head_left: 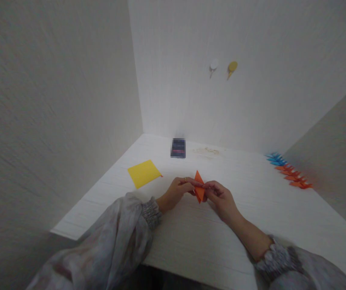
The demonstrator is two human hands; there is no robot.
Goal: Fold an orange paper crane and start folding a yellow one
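Note:
Between my two hands is a piece of folded orange paper (200,193), narrow and diamond-shaped with a point at its far end. My left hand (179,189), with a ring on one finger, pinches it from the left side. From the right, the fingertips of my right hand (220,196) close on its other edge. Part of the paper is hidden behind the fingers. A yellow sheet of paper (144,173) lies flat on the table to the left of my left hand, with a tiny orange bit at its right corner.
Along the table's right side stands a row of folded blue paper figures (276,158) and orange paper figures (294,176). A dark, blurred rectangular object (178,148) sits near the back wall. White (213,64) and yellow hooks (232,67) are on that wall. Walls enclose the white table (191,241).

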